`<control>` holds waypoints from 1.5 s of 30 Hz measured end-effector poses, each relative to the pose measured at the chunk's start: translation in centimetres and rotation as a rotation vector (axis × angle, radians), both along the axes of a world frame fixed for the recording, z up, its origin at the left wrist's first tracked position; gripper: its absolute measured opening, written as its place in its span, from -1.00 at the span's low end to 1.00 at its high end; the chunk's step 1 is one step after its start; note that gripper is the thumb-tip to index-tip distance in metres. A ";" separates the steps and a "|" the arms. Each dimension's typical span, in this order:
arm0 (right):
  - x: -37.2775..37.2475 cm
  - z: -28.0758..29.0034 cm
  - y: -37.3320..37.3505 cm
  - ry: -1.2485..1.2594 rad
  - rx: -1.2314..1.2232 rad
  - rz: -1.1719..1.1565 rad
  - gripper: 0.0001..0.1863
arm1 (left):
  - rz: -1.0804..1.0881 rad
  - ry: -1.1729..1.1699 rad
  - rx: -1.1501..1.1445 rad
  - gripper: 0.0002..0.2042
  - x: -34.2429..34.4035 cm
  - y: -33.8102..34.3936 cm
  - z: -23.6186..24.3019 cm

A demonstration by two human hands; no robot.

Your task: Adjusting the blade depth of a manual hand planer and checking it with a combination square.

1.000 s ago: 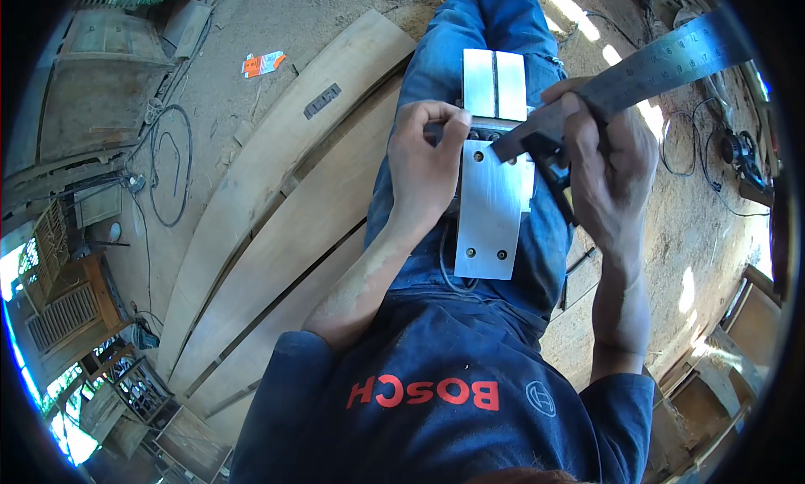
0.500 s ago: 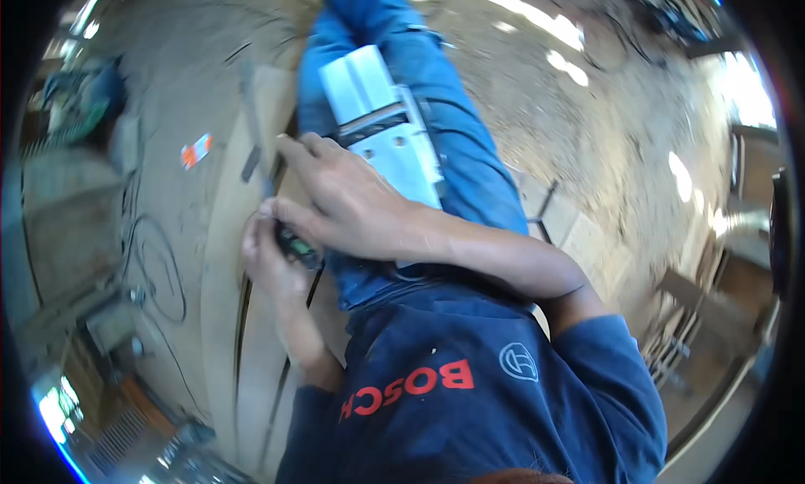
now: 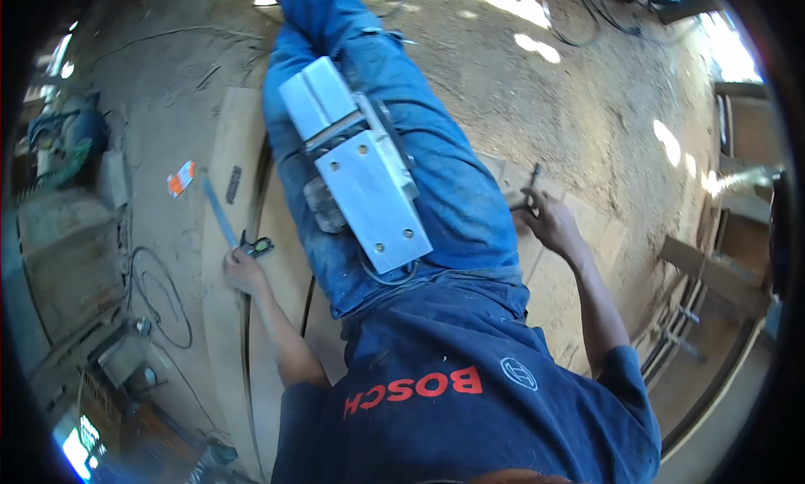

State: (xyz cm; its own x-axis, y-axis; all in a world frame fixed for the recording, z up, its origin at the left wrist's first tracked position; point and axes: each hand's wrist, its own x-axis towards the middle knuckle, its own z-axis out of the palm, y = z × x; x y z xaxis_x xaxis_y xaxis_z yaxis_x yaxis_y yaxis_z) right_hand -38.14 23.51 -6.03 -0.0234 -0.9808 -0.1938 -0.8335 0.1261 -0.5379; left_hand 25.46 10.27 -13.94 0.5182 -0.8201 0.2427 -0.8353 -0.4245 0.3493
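Note:
Across my thighs lies an electric hand planer (image 3: 373, 199), upside down with its silver sole plates facing up. My left hand (image 3: 245, 273) is closed on a combination square (image 3: 220, 211), with its steel rule pointing away from me and its dark head with a green level beside the fingers. It is low over the planks on my left. Off to the right, my right hand (image 3: 553, 226) has its fingers closed around a thin dark L-shaped tool (image 3: 535, 179) at the boards there; the fingertips partly hide it. A dark slotted metal strip (image 3: 233, 184) lies on the left plank.
Long wooden planks (image 3: 222, 333) run along my left side, and pale boards (image 3: 591, 232) lie on my right. An orange and white packet (image 3: 180, 179) sits on the dirt floor. A looped cable (image 3: 172, 304) and machinery (image 3: 71, 148) are at far left. Wooden frames (image 3: 713, 274) stand at right.
My right hand has left the square and crossed over to the dark tool on the right. My left hand, still with the square, has moved slightly left. The planer is now fully uncovered.

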 end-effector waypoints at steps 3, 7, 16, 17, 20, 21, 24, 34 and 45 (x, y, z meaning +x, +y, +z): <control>0.6 -1.5 0.7 0.119 0.135 -0.006 -0.70 | -0.087 -0.091 0.007 -0.71 -2.3 -0.3 1.7; -0.5 -3.0 0.2 0.025 0.118 -0.072 -0.81 | -0.085 -0.389 -0.138 -0.75 -3.2 -0.3 2.9; -1.9 4.5 -5.1 -0.121 0.058 -0.388 -0.92 | -0.437 0.812 -0.024 -0.59 -22.4 -5.0 16.4; -1.4 6.2 -6.4 -0.344 0.030 -0.429 -0.89 | -0.510 0.847 -0.036 -0.59 -23.1 -5.5 15.6; 0.4 10.5 -10.0 -1.020 -0.061 -0.547 -0.80 | -0.582 0.897 -0.022 -0.62 -24.8 -6.5 14.7; 0.8 11.2 -10.8 -1.021 -0.066 -0.553 -0.80 | -0.590 0.896 -0.020 -0.62 -25.2 -6.6 14.5; 2.4 12.6 -13.5 -0.739 -0.314 -0.353 -0.76 | -0.580 0.984 -0.052 -0.64 -25.6 -6.9 14.2; 6.2 16.1 -17.5 -0.942 -0.225 -0.208 -0.83 | -0.677 0.971 -0.069 -0.69 -28.6 -7.2 16.5; 5.7 15.2 -17.0 -1.051 -0.156 -0.143 -0.83 | -0.740 0.864 0.039 -0.66 -31.2 -7.6 18.6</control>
